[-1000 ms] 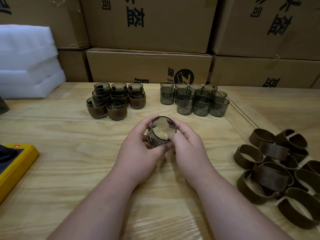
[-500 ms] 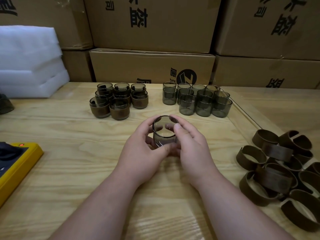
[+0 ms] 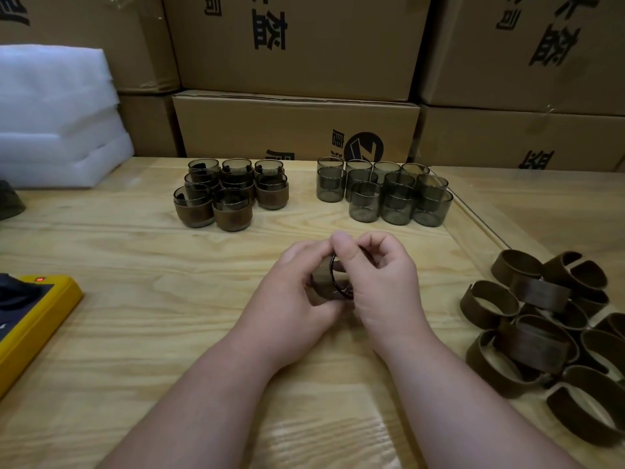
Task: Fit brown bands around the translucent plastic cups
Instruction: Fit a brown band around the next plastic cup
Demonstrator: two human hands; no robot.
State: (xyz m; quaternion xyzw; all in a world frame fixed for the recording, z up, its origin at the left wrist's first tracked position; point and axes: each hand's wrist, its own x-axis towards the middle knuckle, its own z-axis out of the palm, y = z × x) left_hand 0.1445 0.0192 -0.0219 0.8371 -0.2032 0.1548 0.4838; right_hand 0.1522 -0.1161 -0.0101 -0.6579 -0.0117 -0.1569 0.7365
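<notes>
Cup [image 3: 329,279] on its side, mouth rightward, both hands' fingers [image 3: 341,247] gripping it

Two bare forearms come in from the lower edge of the view, both uncovered from the frame edge down to the wrists: no sleeve or cuff shows on either. The left hand [image 3: 297,292] and right hand [image 3: 382,282] are bare too, without gloves. No ring, watch or bracelet shows on the visible fingers or wrists. The fingers are short and rounded, with nails trimmed short; the right thumb's [image 3: 346,257] nail is plain and unpainted.
</notes>
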